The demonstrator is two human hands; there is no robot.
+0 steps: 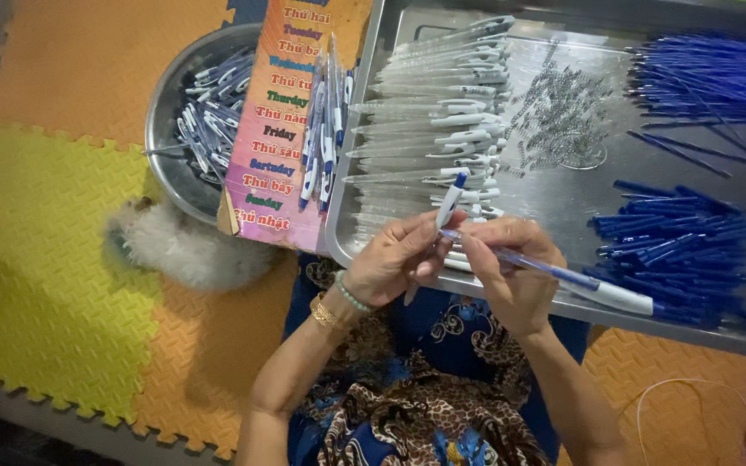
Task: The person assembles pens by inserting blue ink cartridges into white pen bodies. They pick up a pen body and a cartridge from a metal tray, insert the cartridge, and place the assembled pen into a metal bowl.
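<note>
Left hand (399, 259) pinches pen top (449, 203); right hand (511, 267) grips barrel (580, 280). Keep both parts aligned, push straight over tray (563, 185).

Both forearms were bare, with no sleeves reaching the wrists. The left hand (399, 256) had two bands at its wrist: a bracelet (351, 294) of pale green beads and, just behind it, a bangle (325, 312) of gold-coloured links. The right hand (511, 272) wore no jewellery. The garment (425, 406) over the lap was dark blue, printed with brown and tan swirling, leopard-like patterns.
</note>
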